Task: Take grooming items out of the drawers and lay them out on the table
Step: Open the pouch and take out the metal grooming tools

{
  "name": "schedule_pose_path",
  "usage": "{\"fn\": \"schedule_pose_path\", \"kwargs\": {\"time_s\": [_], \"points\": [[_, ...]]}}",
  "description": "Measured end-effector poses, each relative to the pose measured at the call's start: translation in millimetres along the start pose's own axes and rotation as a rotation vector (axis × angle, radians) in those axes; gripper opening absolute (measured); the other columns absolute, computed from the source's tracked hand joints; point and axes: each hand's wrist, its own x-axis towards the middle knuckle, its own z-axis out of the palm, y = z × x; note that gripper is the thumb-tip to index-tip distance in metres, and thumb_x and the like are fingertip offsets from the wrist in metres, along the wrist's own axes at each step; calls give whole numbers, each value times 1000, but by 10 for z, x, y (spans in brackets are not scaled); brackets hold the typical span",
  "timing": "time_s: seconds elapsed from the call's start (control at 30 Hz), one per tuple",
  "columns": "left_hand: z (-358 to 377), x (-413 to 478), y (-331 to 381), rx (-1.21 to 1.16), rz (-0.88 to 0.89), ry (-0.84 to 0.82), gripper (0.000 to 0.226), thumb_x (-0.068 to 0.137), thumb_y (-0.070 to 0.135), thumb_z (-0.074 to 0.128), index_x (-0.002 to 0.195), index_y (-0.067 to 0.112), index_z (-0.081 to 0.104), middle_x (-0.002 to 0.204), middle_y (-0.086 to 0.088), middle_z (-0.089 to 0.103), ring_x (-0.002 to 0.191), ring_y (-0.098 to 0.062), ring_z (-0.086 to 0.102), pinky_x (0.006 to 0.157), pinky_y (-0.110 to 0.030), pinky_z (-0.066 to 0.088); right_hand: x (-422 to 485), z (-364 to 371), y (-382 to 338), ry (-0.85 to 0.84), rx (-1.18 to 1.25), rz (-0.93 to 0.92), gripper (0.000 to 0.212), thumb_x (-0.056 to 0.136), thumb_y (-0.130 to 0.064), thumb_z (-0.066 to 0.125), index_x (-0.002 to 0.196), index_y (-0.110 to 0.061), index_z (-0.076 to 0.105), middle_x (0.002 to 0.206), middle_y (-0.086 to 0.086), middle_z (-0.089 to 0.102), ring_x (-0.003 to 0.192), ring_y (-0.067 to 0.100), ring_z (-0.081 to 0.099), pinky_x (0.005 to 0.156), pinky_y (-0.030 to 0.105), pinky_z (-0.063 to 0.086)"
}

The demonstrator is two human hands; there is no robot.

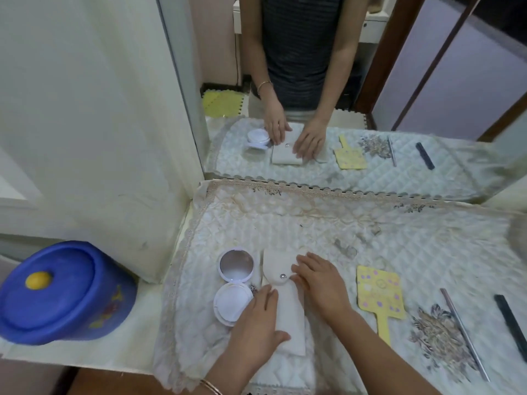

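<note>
My left hand [256,317] lies flat, fingers together, on the white pouch [291,320], while my right hand [319,280] presses loosely spread fingers onto its snap flap.

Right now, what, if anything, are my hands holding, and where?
Neither grips anything: the left hand presses flat on the white pouch low down, the right hand on its flap beside the snap.

L hand [256,323], R hand [319,283] on white pouch [291,309]

Pouch [289,315] partly beneath left hand [256,326], right hand [319,283]; black stick's [510,323] end off-frame.
</note>
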Motion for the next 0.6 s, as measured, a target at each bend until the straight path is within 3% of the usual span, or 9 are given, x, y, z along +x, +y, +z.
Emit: {"fn": "schedule_pose_path", "kwargs": {"time_s": [0.1,0.2,0.3,0.33,0.43,0.5,0.6], "points": [[-30,35,3,42,8,-17,79,84,37,57,144,11,12,156,-6,4,143,-19,10,116,-28,12,21,-50,-90,13,126,-3,36,87,-37,46,78,-12,71,87,5,73,91,25,68,75,28,54],[-78,55,13,63,33,-27,79,82,36,61,142,8,18,155,-8,10,142,-16,11,115,-26,13,19,0,-46,10,194,49,55,82,-51,27,85,-11,65,89,2,65,93,15,57,69,21,38],[-161,58,41,129,53,14,89,51,57,79,121,7,54,133,-10,51,123,-14,50,99,-16,40,22,55,45,48,204,43,57,79,-54,20,74,-13,59,70,-9,48,74,10,47,55,12,26],[-167,52,46,128,56,23,89,51,57,79,121,8,55,133,-9,51,123,-14,50,99,-16,39,17,38,53,53,217,45,56,79,-54,21,72,-13,58,66,-13,43,72,11,45,54,12,25],[-149,40,79,102,94,-65,78,82,32,61,143,9,18,155,-5,10,142,-15,11,115,-25,13,15,11,45,59,236,23,56,78,-53,20,75,-12,58,69,-13,46,73,11,45,54,14,26],[-151,55,73,104,87,-59,77,85,30,58,144,10,12,156,-4,4,143,-15,6,115,-27,10,19,-7,7,37,170,-14,54,79,-47,22,81,-10,62,79,-2,58,77,16,51,60,19,32],[-127,68,60,87,79,-79,78,86,29,57,145,11,9,156,-5,2,143,-16,7,115,-27,10,41,-14,3,18,55,-130,30,77,-29,42,89,-17,67,87,2,69,81,22,66,75,26,45]]}}
